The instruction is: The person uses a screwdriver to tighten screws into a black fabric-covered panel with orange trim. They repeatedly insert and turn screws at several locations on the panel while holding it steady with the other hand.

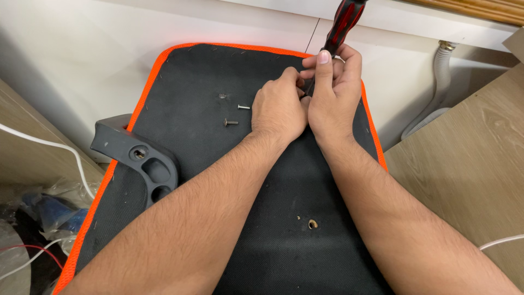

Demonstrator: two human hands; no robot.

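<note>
Here both hands meet at the far end of a black seat panel (pixel 218 180) edged in orange piping. The right hand (pixel 334 95) is wrapped around the lower shaft of a screwdriver (pixel 343 24) with a red-and-black handle, which stands nearly upright and tilts slightly right. The left hand (pixel 279 105) presses against the right, its fingertips pinched at the shaft's base; the tip itself is hidden. 2 loose screws (pixel 231 122) lie on the fabric just left of the left hand. A grey plastic armrest bracket (pixel 139 158) sits at the panel's left edge. A bare screw hole (pixel 312 224) shows between the forearms.
</note>
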